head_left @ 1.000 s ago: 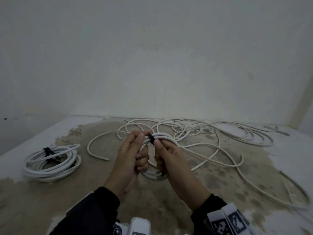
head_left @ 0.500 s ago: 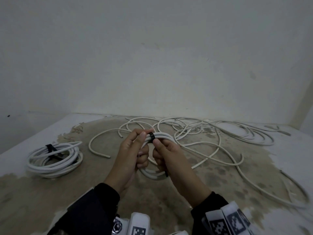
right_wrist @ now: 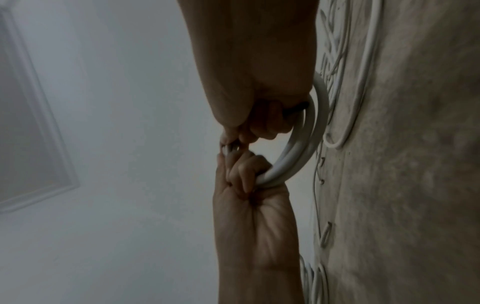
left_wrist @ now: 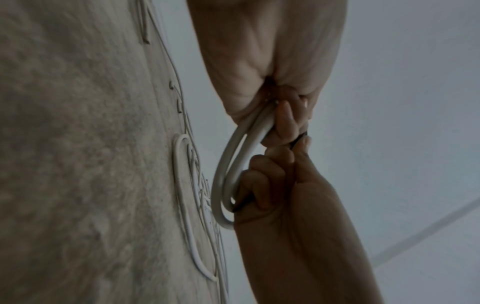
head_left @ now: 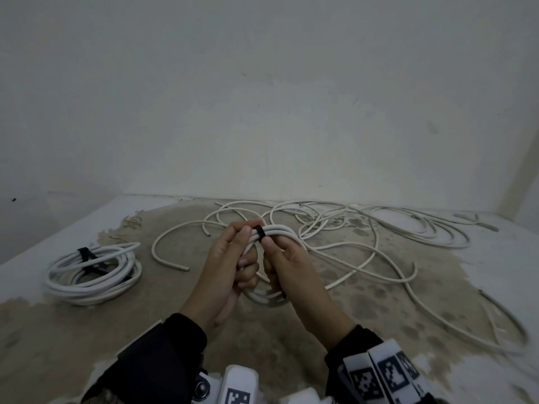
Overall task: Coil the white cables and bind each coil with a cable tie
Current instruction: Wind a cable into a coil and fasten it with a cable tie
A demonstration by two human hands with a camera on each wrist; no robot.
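Our left hand grips the small coil; our right hand pinches the black tie. We should cinch it snug, keeping the loops together.

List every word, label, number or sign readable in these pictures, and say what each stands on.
No readable words or numbers anywhere.
Black-and-white square code markers on the right wrist band: patterns only, no letters.
Similar marker on the white left wrist device: cut off, no text.
White cable coil and black cable tie: no print visible.
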